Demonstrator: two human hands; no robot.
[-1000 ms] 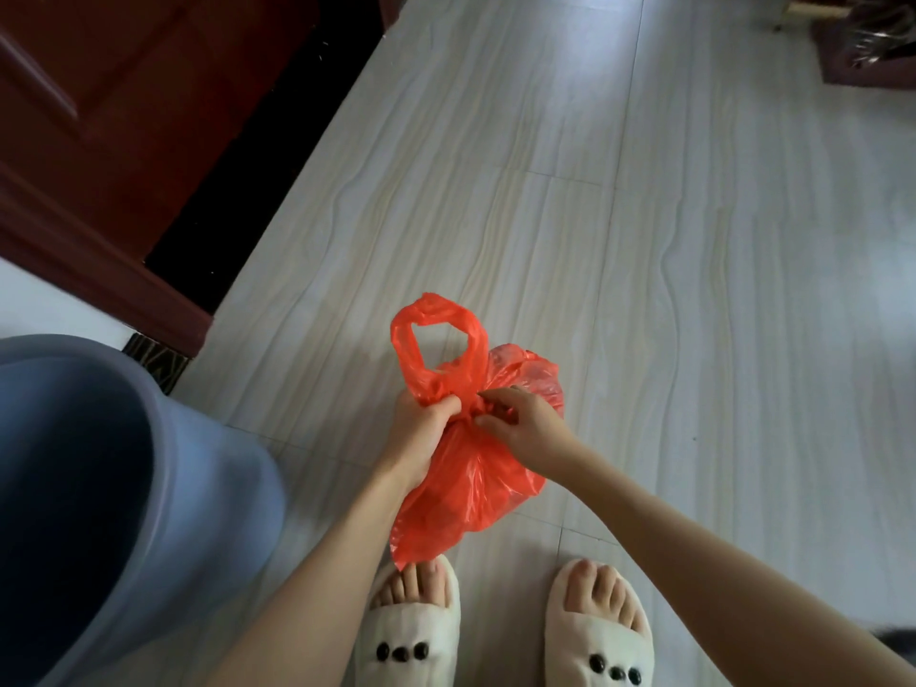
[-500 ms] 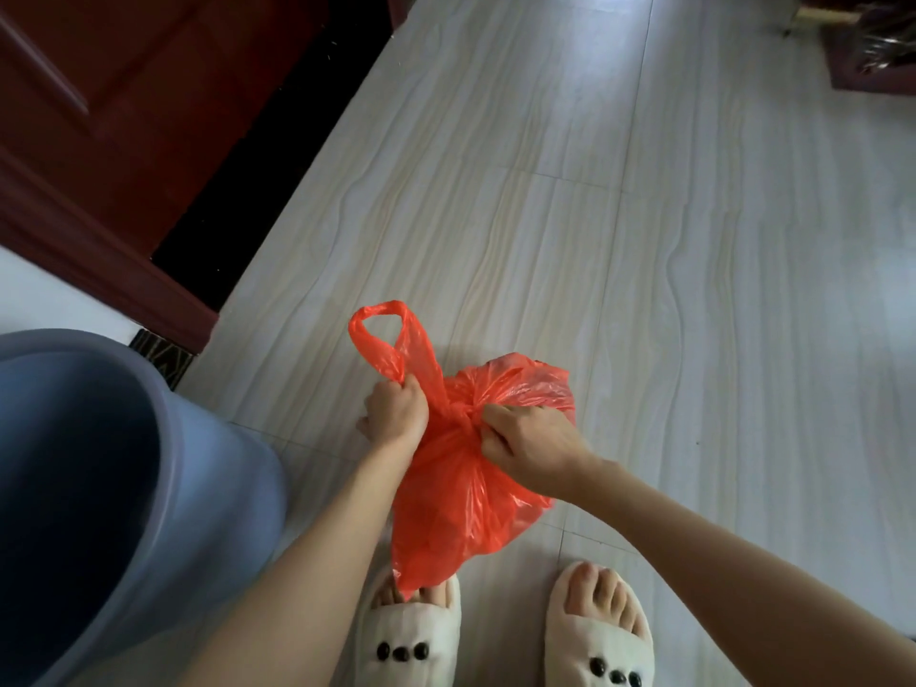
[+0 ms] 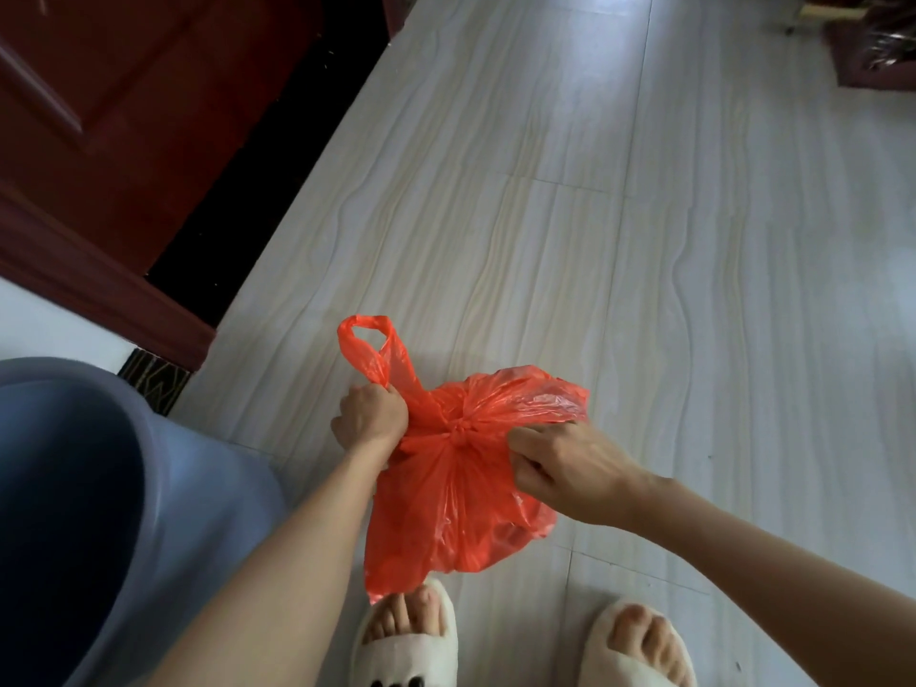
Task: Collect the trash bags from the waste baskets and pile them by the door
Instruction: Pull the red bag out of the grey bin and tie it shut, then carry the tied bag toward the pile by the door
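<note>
An orange-red plastic trash bag hangs in front of me above the floor, with a tight knot at its neck between my hands. My left hand is fisted on the bag's left handle, whose loop sticks up above it. My right hand pinches the right handle, which fans out behind the fingers. A grey-blue waste basket stands at the lower left, its inside dark with no bag visible. A dark red wooden door fills the upper left.
My two feet in white slippers stand on the pale tiled floor just under the bag. A dark threshold strip runs along the door. Some dark red furniture sits in the far upper right corner.
My hands have pulled apart sideways, drawing the handles tight into a knot at the bag's neck. The loop went from above the bag to the left.
</note>
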